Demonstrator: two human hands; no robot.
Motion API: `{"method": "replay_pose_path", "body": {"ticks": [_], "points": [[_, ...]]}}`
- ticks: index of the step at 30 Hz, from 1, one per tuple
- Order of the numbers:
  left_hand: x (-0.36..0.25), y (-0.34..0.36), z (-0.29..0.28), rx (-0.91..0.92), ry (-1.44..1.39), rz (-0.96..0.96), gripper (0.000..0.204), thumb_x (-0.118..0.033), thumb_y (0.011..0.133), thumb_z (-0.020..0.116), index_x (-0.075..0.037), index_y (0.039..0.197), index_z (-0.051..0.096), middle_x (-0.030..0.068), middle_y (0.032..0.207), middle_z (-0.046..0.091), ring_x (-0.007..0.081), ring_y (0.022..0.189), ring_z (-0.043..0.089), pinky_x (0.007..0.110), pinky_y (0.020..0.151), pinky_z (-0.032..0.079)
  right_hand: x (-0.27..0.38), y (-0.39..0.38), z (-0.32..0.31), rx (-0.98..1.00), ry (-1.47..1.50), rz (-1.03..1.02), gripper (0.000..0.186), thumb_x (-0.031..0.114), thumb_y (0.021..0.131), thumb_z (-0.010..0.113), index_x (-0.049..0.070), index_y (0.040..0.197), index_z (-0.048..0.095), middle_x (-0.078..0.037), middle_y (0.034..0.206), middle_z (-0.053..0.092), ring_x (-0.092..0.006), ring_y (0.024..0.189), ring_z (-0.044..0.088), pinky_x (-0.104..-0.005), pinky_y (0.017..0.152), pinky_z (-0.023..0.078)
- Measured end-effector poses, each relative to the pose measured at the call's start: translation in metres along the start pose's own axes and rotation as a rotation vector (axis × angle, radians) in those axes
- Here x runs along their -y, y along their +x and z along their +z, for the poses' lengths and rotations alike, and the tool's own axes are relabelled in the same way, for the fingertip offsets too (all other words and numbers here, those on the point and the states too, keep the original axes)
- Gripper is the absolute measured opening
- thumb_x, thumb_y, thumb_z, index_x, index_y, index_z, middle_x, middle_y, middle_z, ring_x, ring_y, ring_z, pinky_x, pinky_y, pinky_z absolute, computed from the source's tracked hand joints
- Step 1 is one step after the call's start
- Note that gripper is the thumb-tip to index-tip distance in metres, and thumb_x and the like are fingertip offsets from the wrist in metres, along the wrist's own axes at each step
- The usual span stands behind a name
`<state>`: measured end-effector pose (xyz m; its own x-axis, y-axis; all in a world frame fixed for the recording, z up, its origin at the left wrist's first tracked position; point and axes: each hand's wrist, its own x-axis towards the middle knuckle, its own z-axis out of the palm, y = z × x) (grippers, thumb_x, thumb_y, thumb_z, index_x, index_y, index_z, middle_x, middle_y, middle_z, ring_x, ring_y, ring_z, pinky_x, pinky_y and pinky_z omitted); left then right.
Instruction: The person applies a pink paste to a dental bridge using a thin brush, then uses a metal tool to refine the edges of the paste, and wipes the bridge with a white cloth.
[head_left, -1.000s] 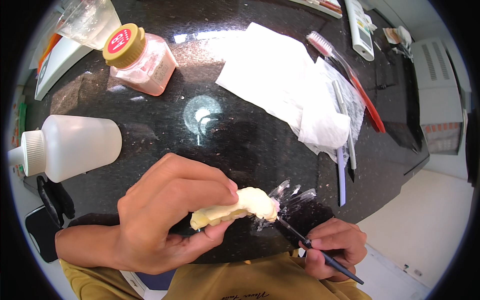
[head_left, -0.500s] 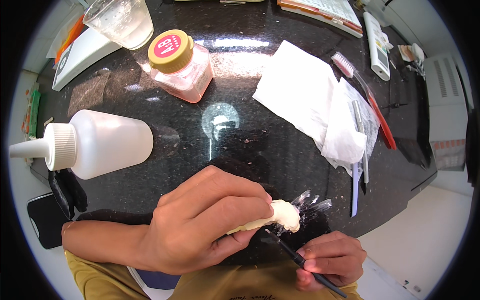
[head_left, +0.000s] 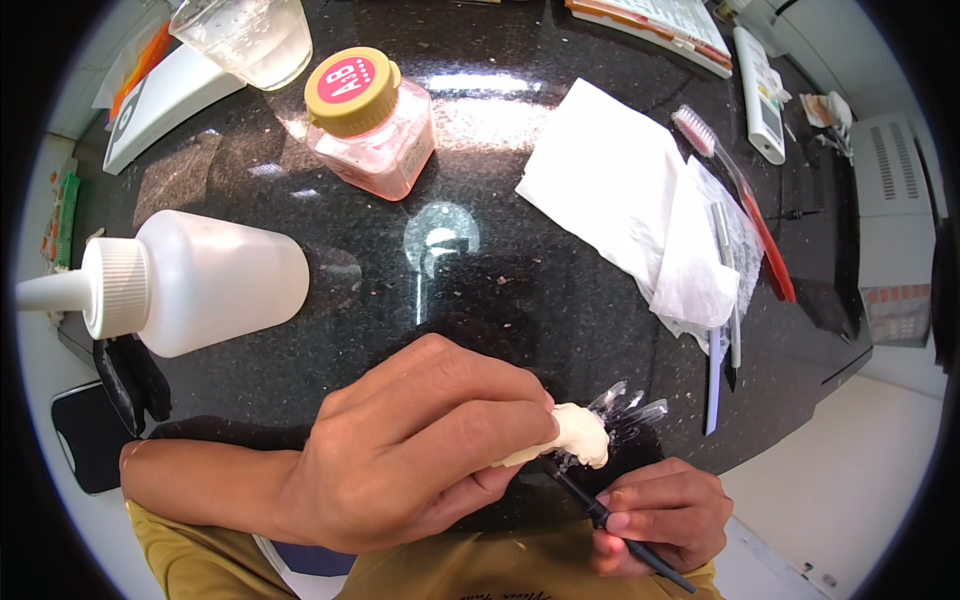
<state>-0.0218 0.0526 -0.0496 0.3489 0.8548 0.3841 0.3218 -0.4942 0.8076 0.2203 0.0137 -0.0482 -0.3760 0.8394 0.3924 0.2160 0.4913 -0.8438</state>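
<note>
My left hand [head_left: 420, 450] is closed on a cream-coloured, lumpy piece [head_left: 580, 436] that looks like plaster; its fingers cover much of it. Between the fingertips of my right hand [head_left: 668, 515] is a slim black pen-like tool [head_left: 580, 494], slanting up and left. The tool's tip reaches the underside of the piece, where it is partly hidden, so I cannot tell whether they touch. Just beyond the piece, a shiny, clear whitish smear [head_left: 632, 410] lies on the dark speckled tabletop [head_left: 480, 310].
A white squeeze bottle [head_left: 222, 283] lies on its side at left. Farther back stand a gold-lidded jar of pink contents [head_left: 385, 150] and a clear cup [head_left: 258, 50]. White tissues [head_left: 600, 175], a red-handled toothbrush [head_left: 752, 215] and a lilac stick [head_left: 712, 390] lie at right. A phone [head_left: 92, 440] is at far left.
The cream piece has shifted slightly right in my left hand's grip. The black tool's tip has moved a little up and right, closer under the piece.
</note>
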Motion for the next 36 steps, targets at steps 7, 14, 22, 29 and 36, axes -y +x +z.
{"method": "replay_pose_path", "body": {"ticks": [7,14,22,29,36], "points": [[0.001,-0.001,0.001,-0.01,-0.006,-0.002,0.037,0.003,0.063,0.083,-0.003,0.096,0.066,0.0127,0.094,0.07,0.0192,0.073,0.065,0.027,0.06,0.05,-0.0009,-0.001,-0.0015,0.002,0.018,0.003,0.024,0.004,0.073,0.084,0.002,0.088,0.067,-0.01,0.079,0.065,-0.0186,0.062,0.067,-0.0253,0.056,0.057],[0.0003,-0.0021,0.0023,-0.029,0.0,-0.007,0.037,0.003,0.063,0.084,-0.004,0.095,0.067,0.0122,0.093,0.07,0.0186,0.072,0.065,0.027,0.059,0.05,-0.0014,0.0006,-0.0017,0.029,0.02,-0.002,0.024,0.005,0.073,0.085,0.002,0.089,0.066,-0.011,0.08,0.064,-0.0184,0.062,0.067,-0.0256,0.056,0.057],[-0.0005,-0.002,0.0018,-0.022,0.007,-0.007,0.037,0.002,0.062,0.084,-0.004,0.095,0.067,0.0126,0.093,0.07,0.019,0.072,0.065,0.027,0.059,0.05,-0.0016,0.0005,-0.0002,0.01,-0.005,-0.013,0.024,0.006,0.073,0.084,0.004,0.086,0.065,-0.008,0.077,0.064,-0.0168,0.061,0.067,-0.0244,0.055,0.056],[-0.0003,-0.0003,0.0021,-0.017,0.007,-0.005,0.038,0.002,0.062,0.084,-0.003,0.095,0.067,0.0134,0.092,0.07,0.0196,0.072,0.066,0.027,0.058,0.05,0.0011,-0.0001,0.0026,-0.023,-0.042,0.006,0.023,0.007,0.072,0.084,0.005,0.085,0.065,-0.008,0.075,0.065,-0.0168,0.06,0.066,-0.0239,0.054,0.056],[-0.0002,-0.0006,0.002,-0.019,0.006,-0.007,0.037,0.002,0.062,0.084,-0.003,0.094,0.067,0.0138,0.091,0.071,0.0198,0.071,0.066,0.027,0.058,0.051,-0.004,0.0,-0.0027,0.026,-0.02,-0.031,0.026,0.008,0.071,0.085,0.004,0.087,0.065,-0.01,0.076,0.066,-0.0174,0.061,0.067,-0.0241,0.054,0.056]]}}
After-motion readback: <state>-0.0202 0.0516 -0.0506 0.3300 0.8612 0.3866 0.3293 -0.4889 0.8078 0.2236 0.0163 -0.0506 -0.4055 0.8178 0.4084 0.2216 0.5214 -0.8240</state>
